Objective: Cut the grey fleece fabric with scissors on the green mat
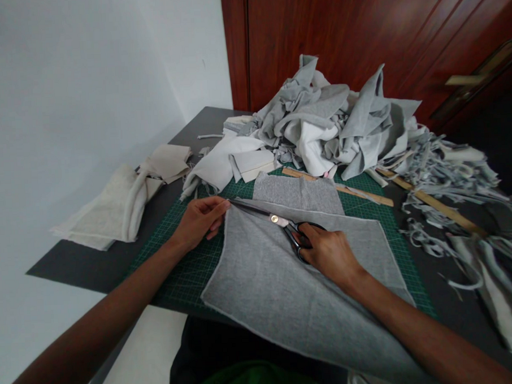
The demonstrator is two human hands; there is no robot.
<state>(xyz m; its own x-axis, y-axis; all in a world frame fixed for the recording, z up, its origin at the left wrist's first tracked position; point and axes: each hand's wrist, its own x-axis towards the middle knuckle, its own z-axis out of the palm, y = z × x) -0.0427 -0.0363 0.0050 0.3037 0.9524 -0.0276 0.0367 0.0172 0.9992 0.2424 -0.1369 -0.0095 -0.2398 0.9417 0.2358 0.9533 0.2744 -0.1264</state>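
Note:
A large grey piece of fabric (260, 282) lies over the green cutting mat (175, 280) and hangs past the table's near edge. My left hand (204, 217) pinches its far left corner between thumb and fingers. My right hand (329, 251) is closed around the black handles of a pair of scissors (275, 219). The blades point left along the fabric's far edge, their tips close to my left fingertips. Whether the blades are parted is hard to see. Beyond that edge, a smaller grey fabric piece (296, 191) rests on the mat, partly covered.
A heap of grey and white cloth (320, 115) fills the table's back, against a brown door (338, 30). Thin fabric strips (450, 161) pile at right. Wooden rulers (366, 197) lie before the heap. Folded cream cloth (108, 210) sits at left by the white wall (85, 80).

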